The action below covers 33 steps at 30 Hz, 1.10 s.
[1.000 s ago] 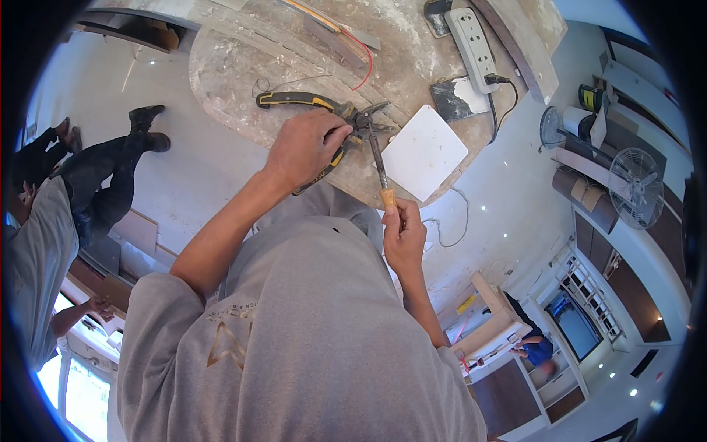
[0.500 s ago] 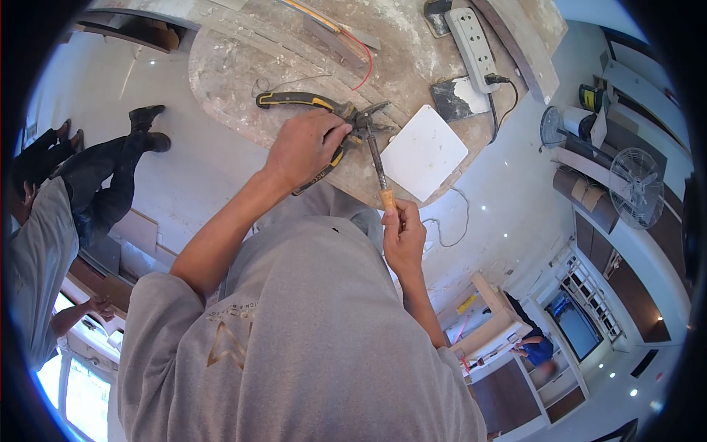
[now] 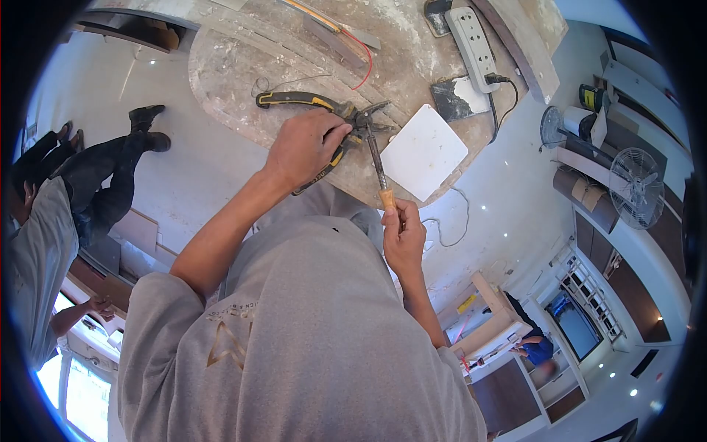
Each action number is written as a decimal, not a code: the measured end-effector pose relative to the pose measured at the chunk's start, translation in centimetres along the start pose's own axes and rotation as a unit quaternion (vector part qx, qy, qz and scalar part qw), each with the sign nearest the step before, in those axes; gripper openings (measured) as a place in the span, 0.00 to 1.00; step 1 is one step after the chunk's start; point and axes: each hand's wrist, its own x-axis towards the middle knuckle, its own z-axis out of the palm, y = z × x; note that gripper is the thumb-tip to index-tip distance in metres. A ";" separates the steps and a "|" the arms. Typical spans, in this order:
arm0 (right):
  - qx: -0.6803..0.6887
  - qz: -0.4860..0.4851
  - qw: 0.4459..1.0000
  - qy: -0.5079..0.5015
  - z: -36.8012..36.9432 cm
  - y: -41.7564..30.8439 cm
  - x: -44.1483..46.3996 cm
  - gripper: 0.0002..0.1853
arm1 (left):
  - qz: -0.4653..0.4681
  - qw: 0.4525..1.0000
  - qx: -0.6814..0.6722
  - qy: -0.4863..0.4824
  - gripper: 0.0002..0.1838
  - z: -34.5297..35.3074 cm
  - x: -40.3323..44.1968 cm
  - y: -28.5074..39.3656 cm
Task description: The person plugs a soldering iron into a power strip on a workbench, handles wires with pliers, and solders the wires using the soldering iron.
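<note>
My left hand (image 3: 305,147) is closed over a pair of pliers (image 3: 298,99) with black and yellow handles, near their pivot. The pliers lie on the worn worktable (image 3: 228,88) with the handles spread apart. In my right hand (image 3: 404,239) is a soldering iron (image 3: 378,163), gripped by its wooden handle. Its metal shaft points up and away from me, and the tip touches or overlaps the pliers' head. Whatever small piece may sit at the jaws cannot be made out. A white square plate (image 3: 425,153) lies just right of the shaft.
A white power strip (image 3: 471,48) with a black plug lies at the table's right, beside a dark paint-marked piece (image 3: 460,99). A red wire (image 3: 368,62) and thin grey wire (image 3: 294,79) lie farther back. People (image 3: 103,177) stand at left; a fan (image 3: 637,188) is right.
</note>
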 end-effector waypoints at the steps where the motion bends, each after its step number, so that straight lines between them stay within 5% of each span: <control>1: 0.001 0.009 1.000 -0.005 -0.1 -0.2 0.0 0.10 | -0.001 1.000 0.001 -0.001 0.11 0.0 0.0 0.0; 17: 0.173 0.100 0.977 -0.076 -0.4 -0.2 0.3 0.09 | -0.001 1.000 0.003 -0.002 0.11 -0.1 0.0 0.0; 33: 0.124 0.081 0.987 -0.062 -0.6 -0.3 0.1 0.08 | -0.009 1.000 -0.019 -0.005 0.08 0.0 -0.4 -0.3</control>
